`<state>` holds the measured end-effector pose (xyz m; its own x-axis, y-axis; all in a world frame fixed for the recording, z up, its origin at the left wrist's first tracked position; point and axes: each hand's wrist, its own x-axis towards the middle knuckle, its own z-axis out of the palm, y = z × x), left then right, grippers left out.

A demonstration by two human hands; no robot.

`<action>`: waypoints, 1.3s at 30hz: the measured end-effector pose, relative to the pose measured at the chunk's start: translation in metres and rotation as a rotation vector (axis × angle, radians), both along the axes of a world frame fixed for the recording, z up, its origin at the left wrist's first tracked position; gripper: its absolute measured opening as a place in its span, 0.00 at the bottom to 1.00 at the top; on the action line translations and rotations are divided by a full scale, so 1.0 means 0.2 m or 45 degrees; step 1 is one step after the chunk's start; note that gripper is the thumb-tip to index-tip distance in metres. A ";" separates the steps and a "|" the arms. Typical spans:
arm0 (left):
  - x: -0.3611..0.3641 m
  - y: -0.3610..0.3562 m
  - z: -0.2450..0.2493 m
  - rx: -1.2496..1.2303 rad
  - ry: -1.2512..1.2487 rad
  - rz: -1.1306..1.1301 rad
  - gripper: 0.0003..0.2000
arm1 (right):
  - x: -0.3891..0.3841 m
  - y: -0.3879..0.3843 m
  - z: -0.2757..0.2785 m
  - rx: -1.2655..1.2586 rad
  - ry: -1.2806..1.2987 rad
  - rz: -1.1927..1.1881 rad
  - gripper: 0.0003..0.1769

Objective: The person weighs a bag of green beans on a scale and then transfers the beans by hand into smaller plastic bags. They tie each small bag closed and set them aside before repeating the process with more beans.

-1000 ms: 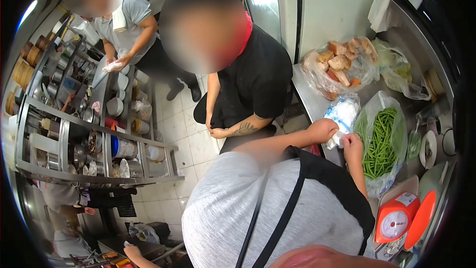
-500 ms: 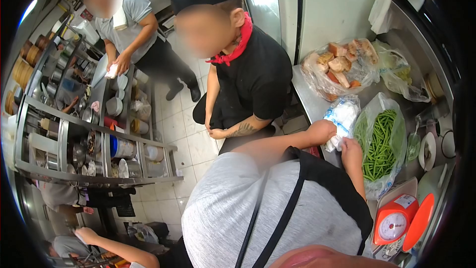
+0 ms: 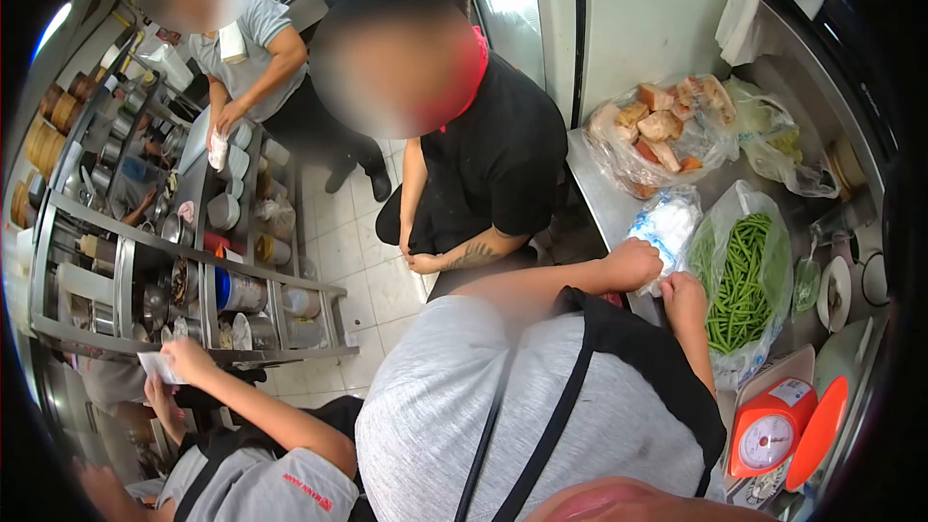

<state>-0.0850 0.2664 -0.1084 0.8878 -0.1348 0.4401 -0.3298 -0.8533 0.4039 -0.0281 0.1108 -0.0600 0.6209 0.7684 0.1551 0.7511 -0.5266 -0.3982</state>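
Note:
A clear plastic bag with blue print and white contents (image 3: 667, 222) lies at the counter's near edge. My left hand (image 3: 633, 265) is closed on its lower end, fingers curled in. Right beside it, my right hand (image 3: 684, 298) pinches the same end of the bag. What is inside cannot be made out. Touching distance from my right hand is a large clear bag of green beans (image 3: 742, 285). Beyond the white bag sits a clear bag of meat chunks (image 3: 662, 128).
A red dial scale (image 3: 768, 435) stands on the steel counter (image 3: 604, 184) at the lower right. A co-worker in black (image 3: 493, 155) is close on my left. Another person (image 3: 261, 464) holds a paper at the lower left. Steel shelving (image 3: 193, 261) lines the far side.
Both hands have shifted slightly toward me along the bag's end. The co-worker in black has turned their head. At lower left, a person has leaned into view holding a white paper.

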 end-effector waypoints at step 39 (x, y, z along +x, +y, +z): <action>0.05 0.00 0.06 -0.378 0.379 0.161 0.10 | -0.08 0.02 0.17 0.423 -0.126 0.132 0.06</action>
